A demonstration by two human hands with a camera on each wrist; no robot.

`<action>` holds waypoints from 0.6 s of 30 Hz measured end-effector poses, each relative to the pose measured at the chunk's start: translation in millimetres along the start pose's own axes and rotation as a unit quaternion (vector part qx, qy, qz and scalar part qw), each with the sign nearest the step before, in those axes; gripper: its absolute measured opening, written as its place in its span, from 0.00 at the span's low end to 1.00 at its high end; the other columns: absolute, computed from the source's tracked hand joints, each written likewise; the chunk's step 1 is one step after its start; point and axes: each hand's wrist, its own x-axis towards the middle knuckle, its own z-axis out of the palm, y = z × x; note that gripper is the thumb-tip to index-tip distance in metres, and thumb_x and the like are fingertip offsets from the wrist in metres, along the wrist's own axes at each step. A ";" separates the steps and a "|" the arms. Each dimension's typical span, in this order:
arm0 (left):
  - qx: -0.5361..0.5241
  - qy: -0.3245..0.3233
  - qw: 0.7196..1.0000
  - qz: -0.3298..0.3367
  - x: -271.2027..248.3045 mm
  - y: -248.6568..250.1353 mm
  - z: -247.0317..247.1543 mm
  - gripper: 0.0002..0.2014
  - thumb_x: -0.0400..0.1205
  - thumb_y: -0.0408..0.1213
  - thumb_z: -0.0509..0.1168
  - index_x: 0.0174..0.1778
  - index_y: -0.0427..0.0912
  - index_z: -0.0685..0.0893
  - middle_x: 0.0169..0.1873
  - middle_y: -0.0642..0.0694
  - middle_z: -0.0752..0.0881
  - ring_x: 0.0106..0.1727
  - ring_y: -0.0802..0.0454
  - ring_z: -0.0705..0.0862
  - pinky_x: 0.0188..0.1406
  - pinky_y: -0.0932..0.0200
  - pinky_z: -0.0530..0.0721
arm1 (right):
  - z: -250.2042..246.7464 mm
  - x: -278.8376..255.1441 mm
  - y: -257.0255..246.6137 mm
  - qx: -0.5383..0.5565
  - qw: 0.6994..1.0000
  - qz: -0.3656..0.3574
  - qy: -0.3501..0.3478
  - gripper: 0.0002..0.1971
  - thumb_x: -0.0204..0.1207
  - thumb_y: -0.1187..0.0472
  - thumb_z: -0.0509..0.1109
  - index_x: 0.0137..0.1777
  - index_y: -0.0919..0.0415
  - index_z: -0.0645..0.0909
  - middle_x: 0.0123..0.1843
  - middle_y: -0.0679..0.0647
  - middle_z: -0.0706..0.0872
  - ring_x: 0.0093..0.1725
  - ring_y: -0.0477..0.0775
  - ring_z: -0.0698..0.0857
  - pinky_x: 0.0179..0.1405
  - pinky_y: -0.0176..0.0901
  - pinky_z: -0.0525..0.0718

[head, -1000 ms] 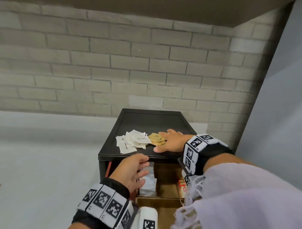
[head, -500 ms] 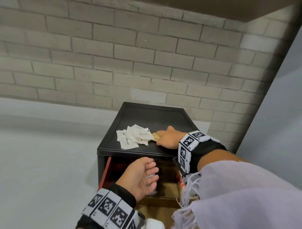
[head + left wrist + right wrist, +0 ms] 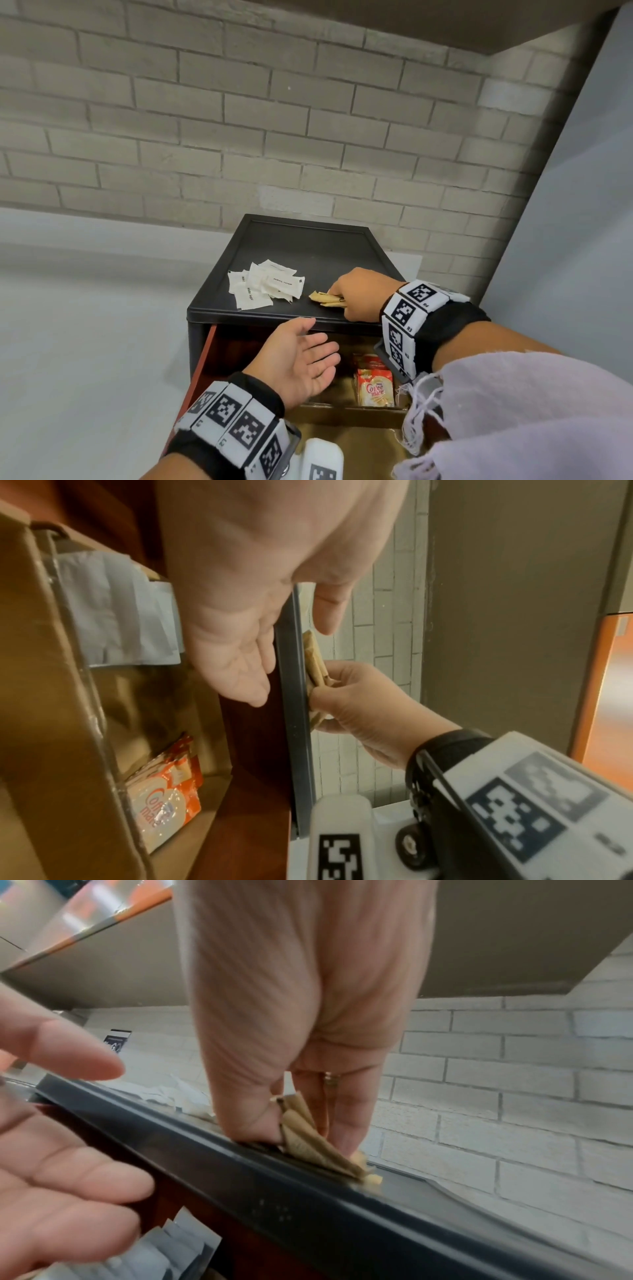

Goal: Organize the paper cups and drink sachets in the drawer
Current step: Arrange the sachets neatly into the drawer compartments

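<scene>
Step in hand, by judgement: gathering the brown sachets [image 3: 325, 298] from the top of the black cabinet [image 3: 308, 246], near its front edge toward the right corner. Right hand [image 3: 361, 295] down on them, grip clamped on the small bundle, thumb on one side and fingers on the other, bundle touching the cabinet top. Left hand [image 3: 298, 359] just below the front edge, palm up, grip apart, holding nothing, over the open drawer [image 3: 202, 370]. White sachets [image 3: 265, 287] in a loose pile on the same top, toward the left front corner, untouched. Inside the drawer, orange Coffee mate sachets [image 3: 375, 390] standing at the right side. No paper cups clearly seen.

Next move, probably: lifting the bundle over the raised front rim without dropping one, then into the waiting palm or a free compartment of the drawer. Thin and slippery paper, so a firm pinch needed.
</scene>
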 end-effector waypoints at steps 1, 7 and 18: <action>-0.007 -0.005 1.000 -0.001 0.1 -0.1 0.7 0.23 0.84 0.44 0.58 0.71 0.34 0.74 0.67 0.34 0.80 0.68 0.40 0.78 0.57 0.49 0.76 | -0.6 -1.8 1.2 -0.006 1.000 0.000 0.002 0.10 0.77 0.68 0.62 0.54 0.65 0.82 0.36 0.54 0.77 0.35 0.52 0.75 0.25 0.35 0.65; -0.079 -0.074 0.994 -0.020 5.9 -1.1 5.2 0.35 0.80 0.54 0.60 0.74 0.29 0.68 0.70 0.28 0.75 0.71 0.33 0.74 0.60 0.42 0.76 | 1.9 -30.0 1.3 0.082 0.995 0.011 0.060 0.12 0.75 0.70 0.61 0.50 0.63 0.85 0.40 0.57 0.83 0.39 0.55 0.79 0.27 0.36 0.68; -0.096 -0.183 0.978 0.018 -5.4 -18.5 2.3 0.18 0.76 0.36 0.58 0.55 0.27 0.82 0.45 0.30 0.87 0.44 0.36 0.88 0.50 0.39 0.85 | 50.0 -93.4 -37.2 0.326 0.930 -0.079 0.152 0.19 0.73 0.65 0.65 0.64 0.53 0.82 0.58 0.48 0.85 0.56 0.46 0.82 0.58 0.38 0.79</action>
